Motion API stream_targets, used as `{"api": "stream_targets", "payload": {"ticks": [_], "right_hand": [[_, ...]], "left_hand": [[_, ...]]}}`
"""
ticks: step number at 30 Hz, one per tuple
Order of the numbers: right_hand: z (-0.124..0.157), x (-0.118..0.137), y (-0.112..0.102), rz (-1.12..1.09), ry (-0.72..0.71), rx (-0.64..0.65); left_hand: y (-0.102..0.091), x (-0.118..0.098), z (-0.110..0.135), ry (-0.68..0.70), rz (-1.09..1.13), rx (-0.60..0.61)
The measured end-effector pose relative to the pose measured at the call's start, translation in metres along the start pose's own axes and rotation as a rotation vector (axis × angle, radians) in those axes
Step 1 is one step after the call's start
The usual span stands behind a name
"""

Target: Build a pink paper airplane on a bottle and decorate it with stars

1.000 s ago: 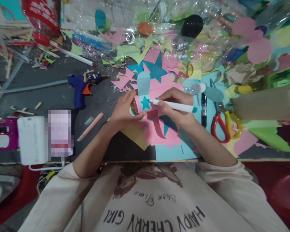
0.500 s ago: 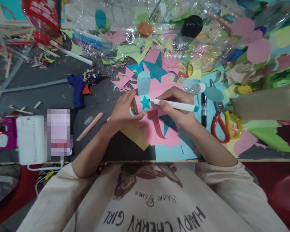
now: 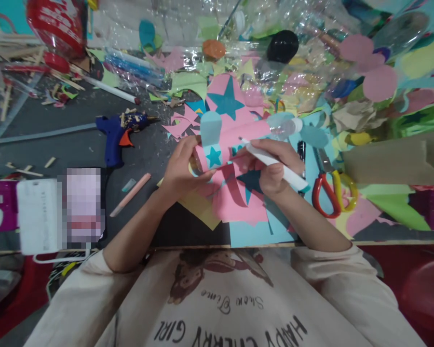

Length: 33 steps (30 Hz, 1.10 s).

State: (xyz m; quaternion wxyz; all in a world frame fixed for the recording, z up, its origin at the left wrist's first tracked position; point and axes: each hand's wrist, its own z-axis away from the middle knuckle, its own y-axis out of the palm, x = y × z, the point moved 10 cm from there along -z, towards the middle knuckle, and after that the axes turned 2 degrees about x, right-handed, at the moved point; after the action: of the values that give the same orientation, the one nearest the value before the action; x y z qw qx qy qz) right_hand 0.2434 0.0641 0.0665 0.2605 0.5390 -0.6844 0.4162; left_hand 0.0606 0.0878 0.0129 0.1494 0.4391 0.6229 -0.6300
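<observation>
My left hand (image 3: pixel 183 168) is wrapped round the base end of a plastic bottle (image 3: pixel 246 133) covered in pink paper, lying on its side with its clear neck and white cap to the right. Around its lower end runs a light blue paper band (image 3: pixel 210 126) with a rounded flap and a teal star (image 3: pixel 213 157) on it. In my right hand (image 3: pixel 279 166) is a white marker (image 3: pixel 277 165) with a teal end, its tip lifted just above the pink paper. More teal marks show on the bottle, partly hidden by my right fingers.
A blue glue gun (image 3: pixel 117 135) and a pink pen (image 3: pixel 130 194) lie to the left, near a phone (image 3: pixel 83 202). Red-and-yellow-handled scissors (image 3: pixel 327 193) and a cardboard piece (image 3: pixel 390 156) are on the right. Paper scraps and clear plastic bottles crowd the back.
My right hand has shifted right and drawn the marker tip away from the teal star, tilting the marker more steeply. The bottle has turned slightly in my left hand, uncovering more teal marks.
</observation>
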Motion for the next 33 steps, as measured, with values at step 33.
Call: {"api": "stream_targets", "payload": {"ticks": [33], "right_hand": [[0.005,-0.066,0.001,-0.019,0.302,-0.23]], "left_hand": [[0.052,-0.077,0.038,0.525,0.12,0.437]]}}
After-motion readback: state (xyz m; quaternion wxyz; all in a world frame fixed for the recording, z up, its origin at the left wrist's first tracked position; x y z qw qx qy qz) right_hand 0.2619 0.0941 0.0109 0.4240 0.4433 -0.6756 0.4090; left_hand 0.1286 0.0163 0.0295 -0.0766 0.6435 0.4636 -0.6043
